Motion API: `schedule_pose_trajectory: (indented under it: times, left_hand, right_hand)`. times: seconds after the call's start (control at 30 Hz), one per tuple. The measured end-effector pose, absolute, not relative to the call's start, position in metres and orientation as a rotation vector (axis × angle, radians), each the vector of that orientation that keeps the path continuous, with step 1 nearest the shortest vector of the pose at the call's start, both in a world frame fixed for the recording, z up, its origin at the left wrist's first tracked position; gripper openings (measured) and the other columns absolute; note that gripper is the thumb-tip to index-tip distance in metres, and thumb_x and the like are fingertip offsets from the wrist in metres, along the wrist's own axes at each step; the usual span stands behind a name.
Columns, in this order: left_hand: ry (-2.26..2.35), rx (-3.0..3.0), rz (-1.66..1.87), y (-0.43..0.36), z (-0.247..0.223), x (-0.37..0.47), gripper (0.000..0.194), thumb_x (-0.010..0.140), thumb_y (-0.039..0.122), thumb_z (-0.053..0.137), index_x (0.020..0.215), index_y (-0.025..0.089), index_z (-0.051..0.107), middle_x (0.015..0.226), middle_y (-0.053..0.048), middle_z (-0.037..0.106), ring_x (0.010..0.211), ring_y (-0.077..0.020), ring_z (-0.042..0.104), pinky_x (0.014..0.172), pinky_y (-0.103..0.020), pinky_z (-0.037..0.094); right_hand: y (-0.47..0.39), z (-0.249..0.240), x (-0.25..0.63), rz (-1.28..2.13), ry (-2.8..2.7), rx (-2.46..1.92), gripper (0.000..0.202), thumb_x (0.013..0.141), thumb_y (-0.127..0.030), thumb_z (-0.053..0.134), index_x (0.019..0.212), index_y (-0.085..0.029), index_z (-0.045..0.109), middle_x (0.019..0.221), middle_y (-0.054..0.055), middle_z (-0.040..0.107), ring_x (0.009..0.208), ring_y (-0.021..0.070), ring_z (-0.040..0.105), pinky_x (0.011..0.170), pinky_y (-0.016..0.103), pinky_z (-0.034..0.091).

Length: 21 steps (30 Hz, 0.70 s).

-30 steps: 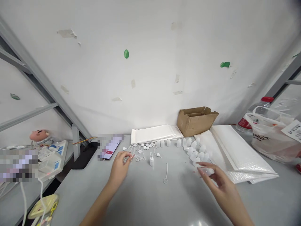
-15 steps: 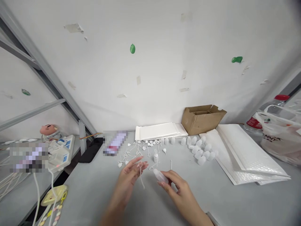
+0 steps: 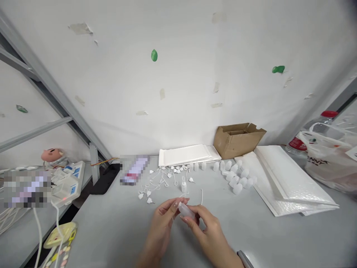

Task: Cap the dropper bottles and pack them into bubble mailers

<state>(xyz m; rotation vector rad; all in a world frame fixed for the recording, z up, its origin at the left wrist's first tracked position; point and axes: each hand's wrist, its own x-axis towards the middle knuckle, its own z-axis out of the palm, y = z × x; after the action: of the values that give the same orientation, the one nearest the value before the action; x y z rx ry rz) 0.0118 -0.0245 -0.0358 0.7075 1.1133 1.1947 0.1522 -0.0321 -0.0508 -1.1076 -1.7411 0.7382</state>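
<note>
My right hand point(image 3: 205, 225) is closed on a small translucent bottle point(image 3: 186, 211), its narrower end tilted up toward the left. Against that end, the fingers of my left hand point(image 3: 167, 213) are pinched together. A thin white cord shows just below the left fingers, and most of it is hidden in them. Beyond my hands a small white bottle point(image 3: 184, 186) stands upright. White looped cords with pointed caps point(image 3: 163, 176) lie spread behind and to the left. Several translucent bottles point(image 3: 235, 176) are grouped at the right.
Behind are white padded envelopes point(image 3: 186, 154) and an open cardboard box point(image 3: 237, 143). More envelopes point(image 3: 295, 178) and a plastic bag point(image 3: 320, 163) are at the right. On the left lie a blurred-out phone point(image 3: 135, 170), a power strip point(image 3: 69, 184) and cables.
My left hand has moved right and its fingers have closed in at the tip of the bottle. The cord that hung from it is now mostly hidden. The view has shifted slightly.
</note>
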Motion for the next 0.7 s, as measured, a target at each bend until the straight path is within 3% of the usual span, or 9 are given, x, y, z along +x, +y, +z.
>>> schedule_pose_trajectory:
  times: [0.33, 0.6, 0.7]
  left_hand:
    - [0.926, 0.555, 1.171, -0.031, -0.033, 0.024, 0.023, 0.076, 0.036, 0.062, 0.084, 0.017, 0.072, 0.099, -0.011, 0.071, 0.101, -0.0274, 0.060, 0.088, -0.041, 0.046]
    - [1.034, 0.475, 1.211, -0.034, -0.030, 0.030, 0.028, 0.068, 0.037, 0.070, 0.085, 0.015, 0.074, 0.101, -0.012, 0.072, 0.117, -0.0284, 0.051, 0.102, -0.038, 0.034]
    - [1.031, 0.467, 1.216, -0.037, -0.029, 0.033, 0.032, 0.066, 0.038, 0.071, 0.087, 0.014, 0.074, 0.106, -0.013, 0.070, 0.123, -0.0286, 0.044, 0.105, -0.038, 0.030]
  right_hand:
    - [-0.036, -0.052, 0.151, 0.389, -1.780, -0.989, 0.015, 0.089, -0.023, 0.050, 0.099, -0.016, 0.058, 0.065, 0.003, 0.060, 0.054, 0.0150, 0.052, 0.050, 0.027, 0.048]
    - [-0.037, -0.066, 0.146, 0.128, -1.853, -0.937, 0.024, 0.085, -0.008, 0.049, 0.108, -0.013, 0.056, 0.072, 0.008, 0.063, 0.063, 0.0184, 0.052, 0.055, 0.030, 0.047]
    - [-0.037, -0.068, 0.146, 0.293, -1.743, -0.934, 0.020, 0.085, -0.012, 0.053, 0.103, -0.015, 0.061, 0.068, 0.005, 0.062, 0.060, 0.0166, 0.051, 0.055, 0.028, 0.045]
